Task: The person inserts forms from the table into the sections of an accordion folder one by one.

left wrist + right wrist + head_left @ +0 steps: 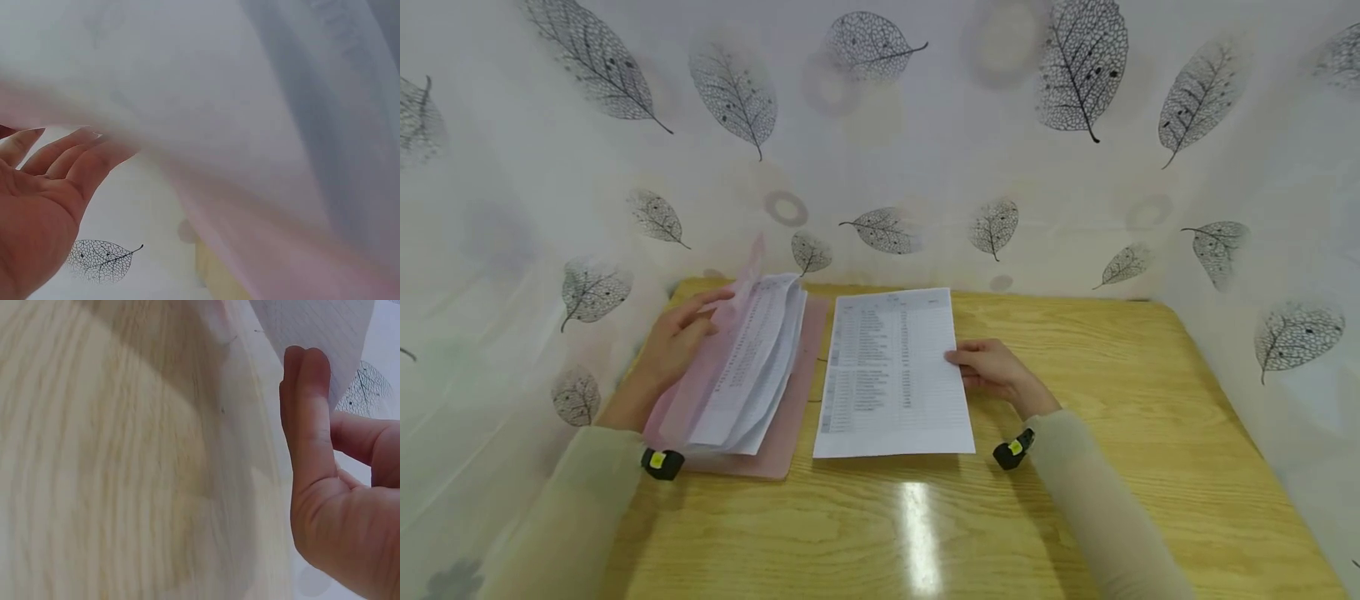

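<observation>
In the head view, a pink folder [805,392] lies at the left with several printed sheets [752,358] inside. Its translucent pink cover [688,396] stands tilted up. My left hand [673,337] is at the cover's outer side, with fairly straight fingers touching it; the left wrist view shows that hand [47,200] beneath the blurred cover. A loose printed sheet of paper [887,375] is beside the folder. At its right edge my right hand [996,371] pinches it, thumb on the printed face and fingers behind. The right wrist view shows this sheet [319,325] partly.
Everything is on a light wooden table [1105,467]. A pale leaf-patterned curtain [910,158] surrounds the table at the back and sides. A black wrist strap with a yellow mark [1013,450] sits on the right wrist, and another [662,462] on the left.
</observation>
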Available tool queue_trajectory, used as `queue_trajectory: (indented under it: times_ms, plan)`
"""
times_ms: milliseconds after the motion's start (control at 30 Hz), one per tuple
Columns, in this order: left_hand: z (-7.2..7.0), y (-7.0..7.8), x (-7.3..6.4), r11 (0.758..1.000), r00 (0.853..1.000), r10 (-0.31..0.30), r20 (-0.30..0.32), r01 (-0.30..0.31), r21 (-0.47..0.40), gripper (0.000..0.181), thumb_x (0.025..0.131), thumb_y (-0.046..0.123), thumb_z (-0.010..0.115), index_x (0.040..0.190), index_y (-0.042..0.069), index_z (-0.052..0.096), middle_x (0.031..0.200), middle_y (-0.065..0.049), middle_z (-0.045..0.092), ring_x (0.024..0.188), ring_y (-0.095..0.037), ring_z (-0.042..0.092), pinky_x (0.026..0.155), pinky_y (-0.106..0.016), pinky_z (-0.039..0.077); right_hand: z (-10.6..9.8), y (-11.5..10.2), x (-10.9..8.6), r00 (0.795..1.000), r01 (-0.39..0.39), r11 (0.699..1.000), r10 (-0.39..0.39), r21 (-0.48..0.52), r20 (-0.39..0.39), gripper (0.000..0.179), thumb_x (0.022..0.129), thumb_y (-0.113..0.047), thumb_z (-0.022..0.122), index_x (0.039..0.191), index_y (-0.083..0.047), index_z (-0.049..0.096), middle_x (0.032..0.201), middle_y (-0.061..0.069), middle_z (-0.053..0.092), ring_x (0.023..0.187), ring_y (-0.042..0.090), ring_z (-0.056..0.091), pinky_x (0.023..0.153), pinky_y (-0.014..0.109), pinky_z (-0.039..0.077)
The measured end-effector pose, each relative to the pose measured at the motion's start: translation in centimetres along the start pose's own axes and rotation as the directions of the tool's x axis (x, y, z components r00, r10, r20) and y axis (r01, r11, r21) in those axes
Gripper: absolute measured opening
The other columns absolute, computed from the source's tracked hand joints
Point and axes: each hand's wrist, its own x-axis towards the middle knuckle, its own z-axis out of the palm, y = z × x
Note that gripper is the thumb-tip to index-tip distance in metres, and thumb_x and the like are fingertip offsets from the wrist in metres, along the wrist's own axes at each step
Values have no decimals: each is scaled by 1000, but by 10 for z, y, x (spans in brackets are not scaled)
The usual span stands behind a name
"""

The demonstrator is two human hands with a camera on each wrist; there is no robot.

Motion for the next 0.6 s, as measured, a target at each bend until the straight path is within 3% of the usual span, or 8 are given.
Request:
queue_trajectory:
  times_ms: [367,600]
  plan:
    - [-3,2,2,999,999,-42,13,42,6,50,103,1,43,150,6,56,164,-19,43,142,-46,50,93,-10,37,22,-1,7,999,47,999,-46,22,-21,50,105,-11,60,146,15,49,94,-3,75,82,8,74,74,22,60]
    - [-4,3,1,998,998,-55,2,55,11,48,104,4,43,150,7,56,163,-17,45,142,-47,51,92,-9,37,34,-1,13,998,42,999,-41,14,-57,44,104,-12,62,140,13,55,91,-2,74,78,8,72,69,21,59]
